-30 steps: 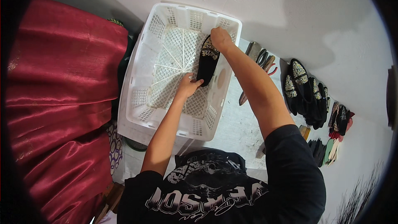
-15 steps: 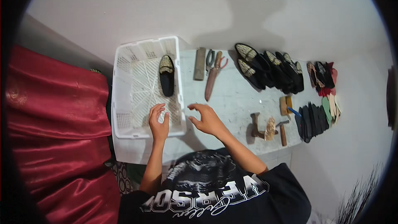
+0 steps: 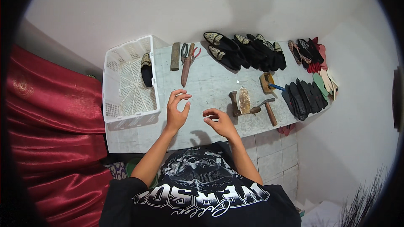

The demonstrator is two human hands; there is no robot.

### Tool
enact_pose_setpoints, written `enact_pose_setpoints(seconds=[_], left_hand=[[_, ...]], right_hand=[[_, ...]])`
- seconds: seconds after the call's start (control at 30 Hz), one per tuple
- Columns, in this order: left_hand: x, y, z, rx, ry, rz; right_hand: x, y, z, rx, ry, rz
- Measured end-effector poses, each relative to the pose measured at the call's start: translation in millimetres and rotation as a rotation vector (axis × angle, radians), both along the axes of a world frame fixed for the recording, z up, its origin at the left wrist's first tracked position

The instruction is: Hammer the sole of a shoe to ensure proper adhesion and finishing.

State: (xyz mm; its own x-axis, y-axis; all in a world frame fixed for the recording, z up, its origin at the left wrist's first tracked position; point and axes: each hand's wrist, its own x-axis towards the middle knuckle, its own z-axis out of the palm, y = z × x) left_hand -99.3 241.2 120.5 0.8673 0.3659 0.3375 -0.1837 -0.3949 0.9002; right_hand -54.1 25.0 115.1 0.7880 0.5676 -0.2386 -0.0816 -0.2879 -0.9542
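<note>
Both bare hands hover over the middle of a pale grey stone worktop (image 3: 210, 84), holding nothing. The left hand (image 3: 176, 110) has a wide grip, fingers spread and curled, thumb apart from the index finger. The right hand (image 3: 219, 122) is just beside it, fingers loosely bent in a narrower grip, also empty.

Nearest the right hand, a small metal shoe-last stand with a beaded gold sole (image 3: 243, 101) on it sits on the worktop, touching a wooden-handled hammer (image 3: 268, 110). To the left, a white plastic lattice basket (image 3: 128, 84) holds one black slipper with gold embroidery (image 3: 146, 69) against its right wall. At the far edge lie a rectangular wooden block (image 3: 175, 56), pliers and a wooden-handled tool (image 3: 187, 59). Further right stand rows of black embroidered slippers (image 3: 244, 50) and a fan of dark flat insoles (image 3: 301, 96).
</note>
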Motion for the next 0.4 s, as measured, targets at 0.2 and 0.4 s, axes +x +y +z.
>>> enact_pose_setpoints(seconds=[0.2, 0.4], left_hand=[[10.6, -60.6, -16.9, -0.096, 0.034, -0.016], [38.8, -118.9, -34.5, -0.159, 0.145, -0.02]], right_hand=[[8.0, -63.4, -11.4, 0.046, 0.015, -0.129], [45.7, -127.2, -21.7, 0.039, 0.035, -0.203]])
